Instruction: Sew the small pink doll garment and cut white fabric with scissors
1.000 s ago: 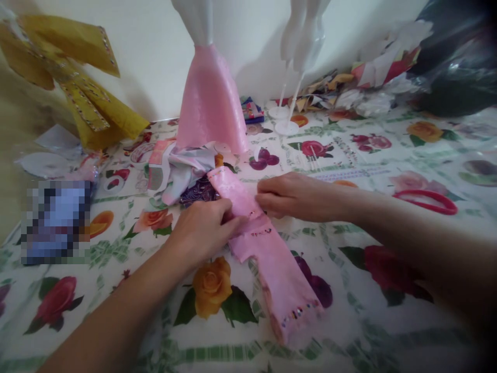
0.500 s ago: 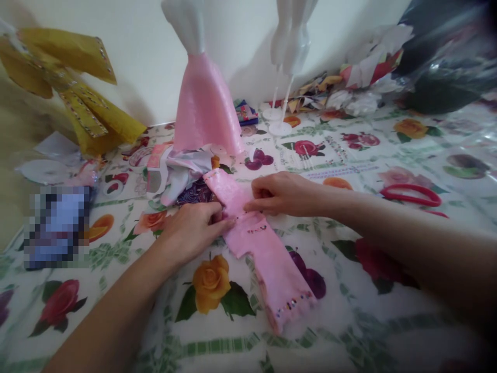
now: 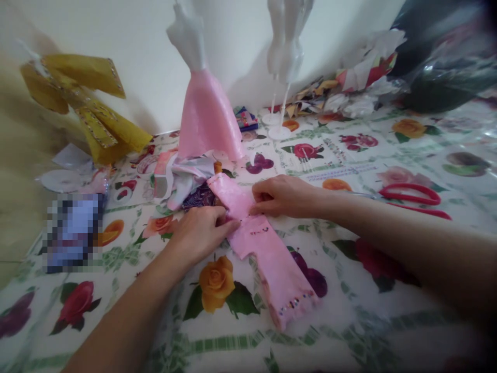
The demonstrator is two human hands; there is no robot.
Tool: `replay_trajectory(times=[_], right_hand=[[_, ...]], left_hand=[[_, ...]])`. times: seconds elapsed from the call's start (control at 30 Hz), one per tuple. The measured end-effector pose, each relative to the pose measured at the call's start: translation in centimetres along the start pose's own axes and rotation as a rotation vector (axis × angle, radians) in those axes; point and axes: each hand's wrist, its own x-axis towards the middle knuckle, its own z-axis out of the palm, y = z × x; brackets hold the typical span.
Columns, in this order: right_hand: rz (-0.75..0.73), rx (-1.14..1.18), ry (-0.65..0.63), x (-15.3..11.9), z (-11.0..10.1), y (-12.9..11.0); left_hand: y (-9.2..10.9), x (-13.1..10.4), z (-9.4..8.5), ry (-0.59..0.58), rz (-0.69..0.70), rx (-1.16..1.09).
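Note:
A small pink doll top (image 3: pixel 277 256) lies flat on the table, its wide sleeves stretched to the upper left and lower right. Bead or sequin trim runs along the sleeve ends and near the neckline. At the left edge of its middle, my left hand (image 3: pixel 204 228) is closed, thumb and fingers on the cloth. Opposite it, my right hand (image 3: pixel 283 197) pinches the cloth near the centre with curled fingers. The fingertips are partly hidden, so the exact grip is hard to see. A pink skirt (image 3: pixel 209 116) dresses a white doll mannequin (image 3: pixel 188 39) just behind.
Red-handled scissors (image 3: pixel 411 194) lie beyond my right forearm. Fabric scraps (image 3: pixel 190 173) touch the upper sleeve. A yellow doll outfit (image 3: pixel 112 134) stands at the back left, another white mannequin (image 3: pixel 287 46) at the back. Plastic bags (image 3: pixel 446 83) fill the far right. The floral tablecloth (image 3: pixel 155 290) covers the table.
The view has shifted a little, so background things appear lower and further right at the left side, and more of the scissors shows. Both hands stay on the pink top with hardly any movement.

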Motion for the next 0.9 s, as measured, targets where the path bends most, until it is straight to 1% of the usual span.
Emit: replay_trajectory(times=[0.1, 0.13, 0.2, 0.33, 0.4, 0.5, 0.63, 0.73, 0.9], right_hand=[[-0.045, 0.138, -0.097, -0.1, -0.8, 0.2], [-0.05, 0.155, -0.106, -0.2, -0.9, 0.2], [-0.031, 0.112, -0.071, -0.2, -0.7, 0.0], [0.025, -0.08, 0.06, -0.1, 0.4, -0.7], [0.022, -0.135, 0.081, 0.0, 0.9, -0.9], [-0.001, -0.145, 0.082, 0.0, 1.1, -0.8], [-0.002, -0.055, 0.038, 0.0, 0.4, -0.4], [-0.011, -0.002, 0.03, 0.0, 0.0, -0.2], [-0.022, -0.096, 0.046, 0.0, 0.5, -0.2]], left_hand=[[-0.1, -0.2, -0.2, -0.024, 0.028, -0.023], [-0.1, -0.3, -0.3, -0.034, 0.041, -0.023], [0.0, -0.6, -0.6, -0.05, 0.059, -0.005], [0.2, -1.1, -1.1, -0.054, 0.054, 0.047], [0.3, -1.3, -1.4, -0.058, 0.047, 0.064], [0.5, -1.3, -1.6, -0.056, 0.024, 0.066], [1.0, -0.9, -1.1, 0.009, -0.002, 0.051], [1.4, -0.4, -0.4, 0.026, 0.0, 0.044], [1.8, 0.1, 0.4, 0.027, -0.04, 0.118]])
